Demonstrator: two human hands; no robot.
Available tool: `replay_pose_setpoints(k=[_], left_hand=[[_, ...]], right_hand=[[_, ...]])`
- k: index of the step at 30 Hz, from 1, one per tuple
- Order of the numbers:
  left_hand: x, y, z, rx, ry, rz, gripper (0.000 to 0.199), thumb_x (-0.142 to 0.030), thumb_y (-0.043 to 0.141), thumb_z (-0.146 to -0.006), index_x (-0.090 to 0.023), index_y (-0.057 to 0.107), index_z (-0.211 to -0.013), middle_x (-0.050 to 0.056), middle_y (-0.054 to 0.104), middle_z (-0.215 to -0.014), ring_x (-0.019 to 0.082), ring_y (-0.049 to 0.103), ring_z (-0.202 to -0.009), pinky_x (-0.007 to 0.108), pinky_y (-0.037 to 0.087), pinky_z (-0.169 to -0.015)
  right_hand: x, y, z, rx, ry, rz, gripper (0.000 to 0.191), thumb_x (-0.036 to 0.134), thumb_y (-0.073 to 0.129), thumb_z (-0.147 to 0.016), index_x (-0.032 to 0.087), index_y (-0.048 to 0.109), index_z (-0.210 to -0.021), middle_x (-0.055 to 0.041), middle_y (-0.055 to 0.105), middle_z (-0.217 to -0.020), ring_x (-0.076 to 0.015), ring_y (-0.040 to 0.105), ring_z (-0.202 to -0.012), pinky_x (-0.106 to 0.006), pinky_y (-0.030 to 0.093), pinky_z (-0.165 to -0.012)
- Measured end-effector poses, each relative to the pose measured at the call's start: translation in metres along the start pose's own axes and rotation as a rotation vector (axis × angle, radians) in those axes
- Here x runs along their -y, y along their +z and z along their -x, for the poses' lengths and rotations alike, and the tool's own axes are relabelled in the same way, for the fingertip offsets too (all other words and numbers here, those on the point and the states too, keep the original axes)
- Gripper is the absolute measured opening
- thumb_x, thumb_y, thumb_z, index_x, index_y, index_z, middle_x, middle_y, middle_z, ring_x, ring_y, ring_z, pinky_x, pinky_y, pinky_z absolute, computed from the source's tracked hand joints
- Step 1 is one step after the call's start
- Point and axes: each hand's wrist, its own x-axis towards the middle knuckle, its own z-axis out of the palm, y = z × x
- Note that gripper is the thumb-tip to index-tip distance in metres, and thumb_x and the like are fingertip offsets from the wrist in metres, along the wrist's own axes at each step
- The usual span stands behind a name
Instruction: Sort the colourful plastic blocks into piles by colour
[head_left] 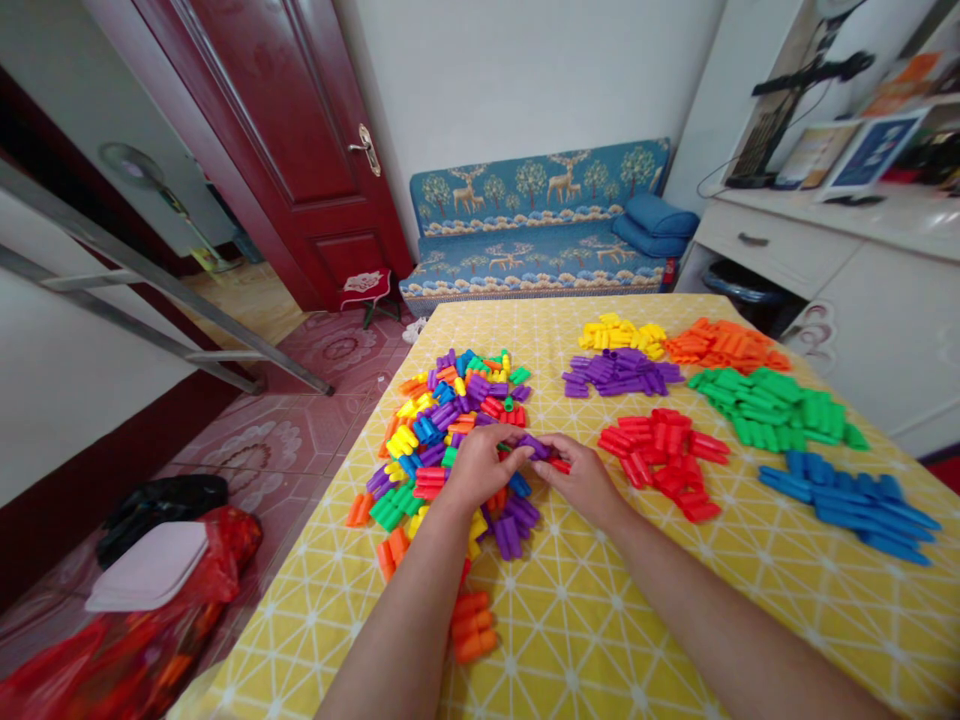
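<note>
My left hand (484,465) and my right hand (579,480) meet over the right side of a mixed-colour pile of plastic building pieces (420,432). Both have their fingers closed on a purple plastic building piece (534,447) between them. A red piece (559,465) shows at my right fingertips; whether it is gripped too, I cannot tell. Purple pieces (510,532) and a row of orange pieces (472,628) lie nearer to me. To the right of my right hand is a heap of red pieces (667,455).
Sorted heaps of yellow (621,335), purple (622,372), orange (726,345), green (776,407) and blue pieces (851,505) lie on the yellow tablecloth (577,620). A blue sofa (525,265) stands beyond the table, a metal ladder (150,275) to the left, a white cabinet (877,310) to the right.
</note>
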Motion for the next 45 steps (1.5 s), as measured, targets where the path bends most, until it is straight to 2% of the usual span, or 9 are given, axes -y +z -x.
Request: replay_pose_setpoints(k=[6, 11, 19, 28, 31, 35, 38, 41, 45], left_hand=[[0.001, 0.001, 0.000, -0.004, 0.005, -0.017, 0.022, -0.026, 0.062, -0.083, -0.017, 0.070, -0.101, 0.007, 0.074, -0.095, 0.021, 0.068, -0.087, 0.030, 0.051, -0.079], [0.000, 0.000, 0.000, -0.010, 0.023, -0.020, 0.023, -0.023, 0.061, -0.084, -0.017, 0.070, -0.104, 0.008, 0.073, -0.101, 0.021, 0.068, -0.091, 0.032, 0.051, -0.082], [0.001, 0.000, 0.000, -0.011, 0.031, -0.025, 0.023, -0.026, 0.060, -0.084, -0.016, 0.070, -0.102, 0.008, 0.073, -0.097, 0.020, 0.068, -0.088, 0.031, 0.051, -0.079], [-0.002, 0.000, 0.000, -0.073, 0.033, 0.002, 0.019, -0.025, 0.061, -0.082, -0.017, 0.069, -0.097, 0.006, 0.072, -0.088, 0.018, 0.066, -0.080, 0.028, 0.050, -0.075], [-0.005, -0.003, 0.001, -0.049, 0.072, 0.034, 0.018, -0.027, 0.057, -0.085, -0.016, 0.071, -0.085, 0.006, 0.071, -0.083, 0.018, 0.065, -0.078, 0.028, 0.049, -0.074], [-0.007, -0.004, 0.002, -0.021, 0.081, 0.070, 0.033, -0.035, 0.051, -0.090, -0.015, 0.069, -0.071, 0.007, 0.069, -0.076, 0.017, 0.064, -0.074, 0.027, 0.048, -0.073], [-0.008, -0.003, 0.001, -0.007, 0.088, 0.081, 0.028, -0.041, 0.061, -0.085, -0.016, 0.071, -0.078, 0.007, 0.070, -0.081, 0.017, 0.064, -0.076, 0.027, 0.048, -0.075], [-0.010, -0.003, 0.001, 0.054, 0.117, 0.137, 0.030, -0.044, 0.069, -0.077, -0.017, 0.071, -0.090, 0.007, 0.072, -0.086, 0.018, 0.065, -0.078, 0.027, 0.049, -0.076], [-0.010, -0.004, 0.000, 0.135, 0.170, 0.131, 0.030, -0.042, 0.072, -0.075, -0.018, 0.073, -0.091, 0.007, 0.071, -0.086, 0.019, 0.065, -0.081, 0.028, 0.048, -0.077]], right_hand=[[-0.003, 0.000, 0.000, -0.016, 0.022, -0.032, 0.030, 0.023, 0.063, -0.076, 0.020, 0.064, -0.106, -0.0061, 0.068, -0.106, -0.0198, 0.064, -0.098, -0.038, 0.050, -0.091], [-0.002, 0.000, -0.001, -0.075, 0.003, -0.067, 0.031, 0.023, 0.063, -0.076, 0.020, 0.063, -0.106, -0.0073, 0.065, -0.109, -0.0185, 0.064, -0.096, -0.034, 0.052, -0.084], [0.003, 0.000, 0.002, -0.016, 0.135, -0.156, 0.030, 0.030, 0.062, -0.077, 0.018, 0.063, -0.105, -0.0025, 0.068, -0.082, -0.0123, 0.058, -0.060, -0.026, 0.048, -0.057], [0.006, 0.000, 0.003, -0.027, 0.177, -0.197, 0.029, 0.039, 0.064, -0.077, 0.019, 0.063, -0.098, 0.0007, 0.058, -0.070, -0.0108, 0.053, -0.053, -0.022, 0.043, -0.045], [0.008, -0.002, 0.004, -0.092, 0.152, -0.177, 0.036, 0.041, 0.063, -0.079, 0.020, 0.059, -0.107, -0.0015, 0.062, -0.083, -0.0099, 0.053, -0.054, -0.023, 0.046, -0.048], [0.011, -0.005, 0.004, -0.184, 0.081, -0.175, 0.041, 0.043, 0.060, -0.082, 0.022, 0.053, -0.117, -0.0067, 0.060, -0.113, -0.0111, 0.060, -0.064, -0.027, 0.051, -0.061], [0.016, -0.004, 0.003, -0.200, 0.081, -0.173, 0.041, 0.045, 0.057, -0.085, 0.021, 0.052, -0.118, -0.0055, 0.065, -0.098, -0.0139, 0.061, -0.068, -0.030, 0.052, -0.070], [0.021, 0.001, 0.002, -0.184, 0.127, -0.205, 0.045, 0.049, 0.055, -0.085, 0.021, 0.051, -0.121, -0.0031, 0.065, -0.080, -0.0180, 0.063, -0.073, -0.031, 0.052, -0.069], [0.023, 0.011, -0.001, -0.094, 0.166, -0.271, 0.049, 0.051, 0.053, -0.085, 0.023, 0.046, -0.125, -0.0049, 0.067, -0.088, -0.0200, 0.065, -0.078, -0.032, 0.053, -0.068]])
